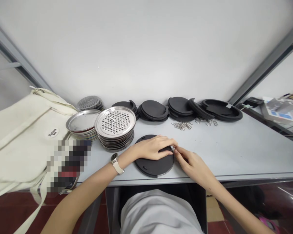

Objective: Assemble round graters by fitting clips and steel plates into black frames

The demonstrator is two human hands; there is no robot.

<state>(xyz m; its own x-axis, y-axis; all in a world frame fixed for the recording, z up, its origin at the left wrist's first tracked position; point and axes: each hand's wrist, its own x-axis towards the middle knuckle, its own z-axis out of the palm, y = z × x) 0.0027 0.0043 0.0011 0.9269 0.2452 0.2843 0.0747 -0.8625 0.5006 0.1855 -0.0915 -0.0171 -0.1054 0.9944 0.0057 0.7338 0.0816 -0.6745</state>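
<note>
our left hand point(158, 148), thumb spread apart, lay on the black disc point(158, 166); our right hand point(187, 159) pinched its rim (bag point(21, 136) contents hidden).

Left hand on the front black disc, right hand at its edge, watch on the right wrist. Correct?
Watch is wrong: the head view shows the watch on the left wrist, not the right. Rest stands: left hand on the front black disc, right hand at its edge.
</note>
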